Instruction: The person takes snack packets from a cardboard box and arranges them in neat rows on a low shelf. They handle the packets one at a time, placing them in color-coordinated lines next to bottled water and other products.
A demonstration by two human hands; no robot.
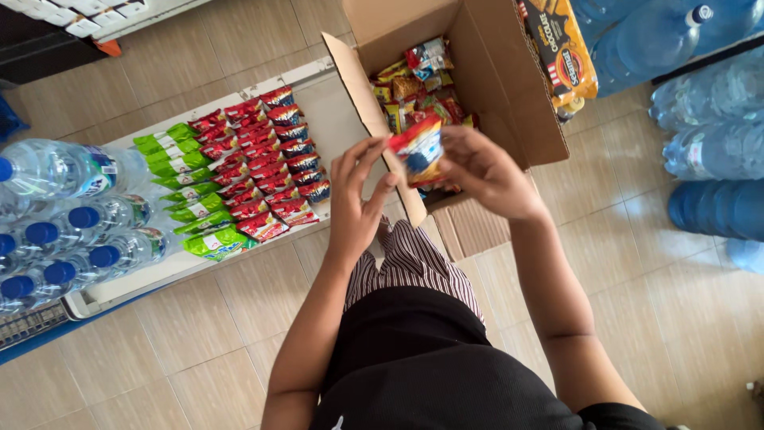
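Both my hands hold a small stack of red, yellow and blue snack packets (418, 147) just in front of an open cardboard box (509, 95). My left hand (358, 203) has its fingers on the left side of the packets. My right hand (485, 171) grips them from the right. More colourful snack packets (418, 87) lie loose inside the box. Left of the box, a white low shelf (334, 107) carries rows of red packets (267, 155) and green packets (187, 179).
Small water bottles with blue caps (72, 215) lie at the left end of the shelf. Large blue water jugs (700, 119) stand at the right. An orange and black packet (561, 48) leans by the box. The floor is beige tile.
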